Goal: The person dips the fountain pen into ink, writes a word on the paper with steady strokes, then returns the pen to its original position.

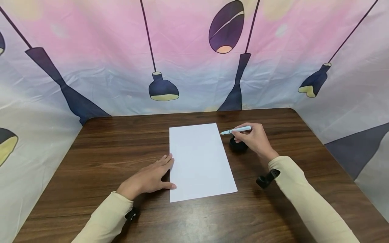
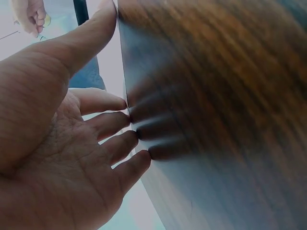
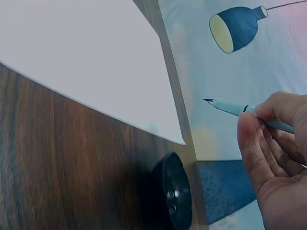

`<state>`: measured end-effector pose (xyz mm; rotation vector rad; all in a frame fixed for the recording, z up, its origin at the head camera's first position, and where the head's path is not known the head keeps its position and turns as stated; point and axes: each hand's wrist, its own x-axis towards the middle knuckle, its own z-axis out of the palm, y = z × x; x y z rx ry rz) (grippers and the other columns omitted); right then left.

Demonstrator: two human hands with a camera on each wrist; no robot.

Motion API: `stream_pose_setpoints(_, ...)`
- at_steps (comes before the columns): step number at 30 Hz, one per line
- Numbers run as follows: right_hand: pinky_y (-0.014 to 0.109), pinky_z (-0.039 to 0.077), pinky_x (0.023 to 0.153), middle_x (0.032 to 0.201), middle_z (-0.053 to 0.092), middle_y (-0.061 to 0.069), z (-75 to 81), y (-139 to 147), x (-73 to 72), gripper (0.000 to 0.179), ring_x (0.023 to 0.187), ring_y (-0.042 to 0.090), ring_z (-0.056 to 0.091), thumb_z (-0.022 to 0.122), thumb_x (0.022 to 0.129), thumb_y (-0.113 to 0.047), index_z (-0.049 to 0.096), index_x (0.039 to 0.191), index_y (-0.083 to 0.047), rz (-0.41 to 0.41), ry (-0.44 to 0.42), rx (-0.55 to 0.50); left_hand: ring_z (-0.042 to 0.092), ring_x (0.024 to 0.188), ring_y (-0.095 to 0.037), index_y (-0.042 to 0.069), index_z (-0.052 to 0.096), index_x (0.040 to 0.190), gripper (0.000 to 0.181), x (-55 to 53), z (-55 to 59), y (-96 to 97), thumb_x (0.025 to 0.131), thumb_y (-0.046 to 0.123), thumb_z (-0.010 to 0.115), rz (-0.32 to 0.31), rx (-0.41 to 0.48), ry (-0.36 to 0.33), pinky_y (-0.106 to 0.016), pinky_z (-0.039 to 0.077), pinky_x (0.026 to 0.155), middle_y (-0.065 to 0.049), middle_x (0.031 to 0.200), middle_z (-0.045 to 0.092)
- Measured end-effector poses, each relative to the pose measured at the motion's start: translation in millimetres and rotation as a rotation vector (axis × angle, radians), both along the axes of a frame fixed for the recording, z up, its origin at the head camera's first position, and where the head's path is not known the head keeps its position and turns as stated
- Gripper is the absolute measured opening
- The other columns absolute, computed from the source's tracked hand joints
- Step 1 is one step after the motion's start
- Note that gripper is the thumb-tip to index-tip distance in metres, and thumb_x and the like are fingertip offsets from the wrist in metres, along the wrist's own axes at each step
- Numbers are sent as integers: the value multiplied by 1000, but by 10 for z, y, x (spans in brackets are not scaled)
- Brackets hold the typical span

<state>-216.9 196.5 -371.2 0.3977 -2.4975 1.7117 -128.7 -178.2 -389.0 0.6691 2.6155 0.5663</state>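
A blank white sheet of paper point(image 1: 199, 162) lies on the brown wooden table point(image 1: 121, 135). Along its left edge rests my left hand point(image 1: 150, 175), thumb and fingertips touching the paper, fingers spread. In the left wrist view the fingers point(image 2: 129, 167) meet the sheet's edge. My right hand point(image 1: 255, 136) pinches a light blue fountain pen point(image 1: 243, 129) between thumb and fingers, its metal nib point(image 3: 208, 100) bare and pointing left toward the paper's upper right edge. Below that hand stands a small round black bowl point(image 3: 176, 194), partly hidden by it in the head view.
Behind the table's far edge hangs a cloth backdrop point(image 1: 188, 60) printed with lamps. Black cameras are strapped at the left wrist point(image 1: 131, 214) and right wrist point(image 1: 267, 179), over cream sleeves.
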Motion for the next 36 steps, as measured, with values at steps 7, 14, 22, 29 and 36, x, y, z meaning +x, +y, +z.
stream_pose_setpoints(7, 34, 62, 70, 89, 73, 23, -2, -179, -56, 19, 73, 28, 73, 76, 92, -9, 74, 105, 6, 37, -7, -19, 11, 154, -37, -3, 26, 158, 93, -4, -1, 30, 94, 47, 70, -8, -16, 5, -58, 20, 120, -19, 167, 14)
stream_pose_setpoints(14, 48, 62, 74, 84, 74, 19, 2, -392, -89, 17, 71, 31, 73, 76, 92, -10, 75, 104, 2, 36, -40, -1, 12, 153, -39, -5, 27, 157, 94, -10, -16, 61, 93, 48, 70, -21, 2, 12, -57, 18, 121, -21, 166, 15)
stream_pose_setpoints(22, 51, 61, 75, 86, 75, 21, -68, -613, -140, 19, 68, 21, 73, 75, 92, -9, 74, 107, 4, 78, -36, 11, 11, 154, -38, -5, 25, 158, 94, -12, -17, 63, 94, 47, 70, -21, 2, 6, -56, 17, 122, -20, 167, 14)
stream_pose_setpoints(29, 56, 59, 76, 82, 75, 17, -118, -798, -181, 16, 68, 22, 73, 75, 92, -7, 75, 104, 3, 96, -54, 18, 12, 154, -37, -4, 26, 158, 94, -10, -12, 85, 93, 48, 71, -15, -16, 9, -56, 18, 122, -19, 167, 15)
stream_pose_setpoints(36, 46, 61, 72, 78, 75, 11, -176, -933, -232, 14, 68, 21, 73, 75, 92, -9, 76, 103, 1, 113, -38, 51, 12, 154, -36, -3, 27, 158, 94, -18, -13, 106, 93, 48, 71, -9, -36, 13, -55, 20, 122, -18, 167, 16)
